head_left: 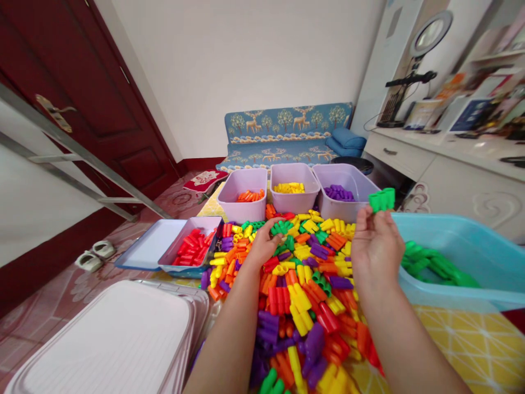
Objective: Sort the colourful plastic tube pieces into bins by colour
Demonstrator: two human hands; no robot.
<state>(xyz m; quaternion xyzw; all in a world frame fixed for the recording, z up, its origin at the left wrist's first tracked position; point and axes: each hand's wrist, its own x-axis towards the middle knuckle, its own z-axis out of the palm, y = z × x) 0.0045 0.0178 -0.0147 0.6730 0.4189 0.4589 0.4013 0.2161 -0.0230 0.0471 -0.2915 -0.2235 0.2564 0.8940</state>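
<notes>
Right hand (377, 243) pinching green block (381, 200) right of centre: bright plastic, rounded tubes joined side by side. Left hand (263, 241) mid-frame, fingers curved at green piece (283, 227) in multicoloured pile (301, 300); cannot tell whether gripped. Similar green pieces (435, 265) lie in light-blue tub (455, 231), right of frame.

I log blocks (301, 300) red, orange, yellow, green, purple; bins (295, 203) lilac; tub (459, 232) light blue; sofa (283, 151) blue, deer-patterned.
</notes>
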